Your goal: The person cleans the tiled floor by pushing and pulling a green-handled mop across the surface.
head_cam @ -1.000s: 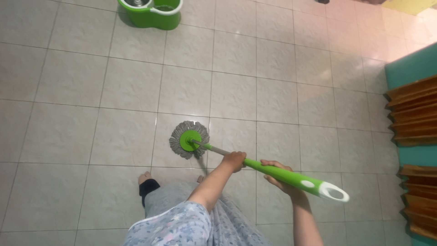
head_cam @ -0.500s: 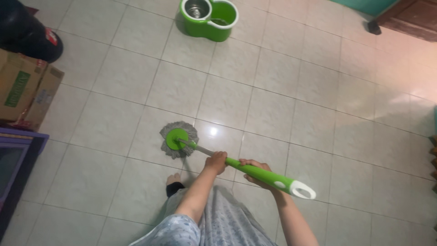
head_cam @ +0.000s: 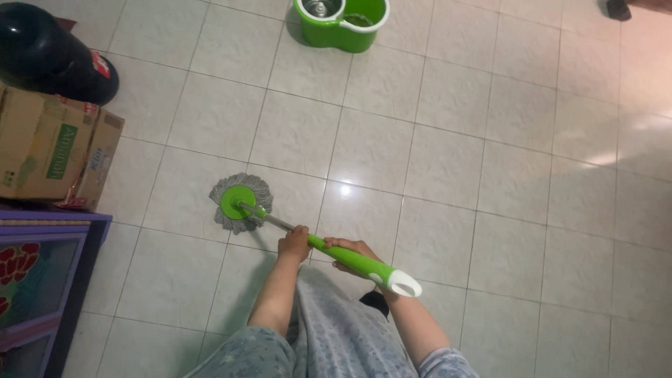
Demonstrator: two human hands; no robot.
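1. Green and grey, the mop (head_cam: 280,225) is lying at a slant, its round stringy head (head_cam: 240,201) pressing flat on the floor (head_cam: 448,140), left of centre.
2. Both hands are gripping the handle: the left hand (head_cam: 294,243) is closing around it where the metal shaft meets the green grip, and the right hand (head_cam: 355,250) is wrapping the green grip just behind, near the white looped end.
3. To the left, cardboard boxes (head_cam: 49,147) and a black rounded container (head_cam: 49,59) are crowding the edge, with a purple cabinet (head_cam: 42,280) sitting just below them; the mop head is lying near the boxes but apart from them.
4. A green spin bucket (head_cam: 343,21) is standing at the top edge, well apart from the mop.
5. Pale glossy tiles are stretching open to the right and ahead, catching a bright glint of light beside the shaft.
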